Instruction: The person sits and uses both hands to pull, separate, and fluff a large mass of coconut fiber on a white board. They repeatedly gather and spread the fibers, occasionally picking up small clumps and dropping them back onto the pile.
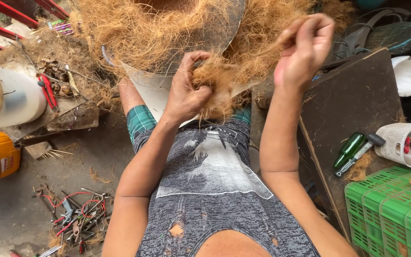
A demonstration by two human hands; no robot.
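While the big heap of coconut fibre [167, 33] sits piled up right past the knees, both hands are buried in its near edge. Left hand [189, 93] is clenched round a clump low down, right hand [305, 50] is raised higher, pinching a thin strand of it between the fingertips. Not much elbow room: a dark wooden board [353, 109] crowds the right side with a green bottle [349, 150] and green plastic crate [391, 209], and on the left there's a white drum [17, 97] and a tangle of red-handled tools [74, 219] on the concrete floor [10, 209]. Fibre looks dry, wiry, golden-brown and fluffy.
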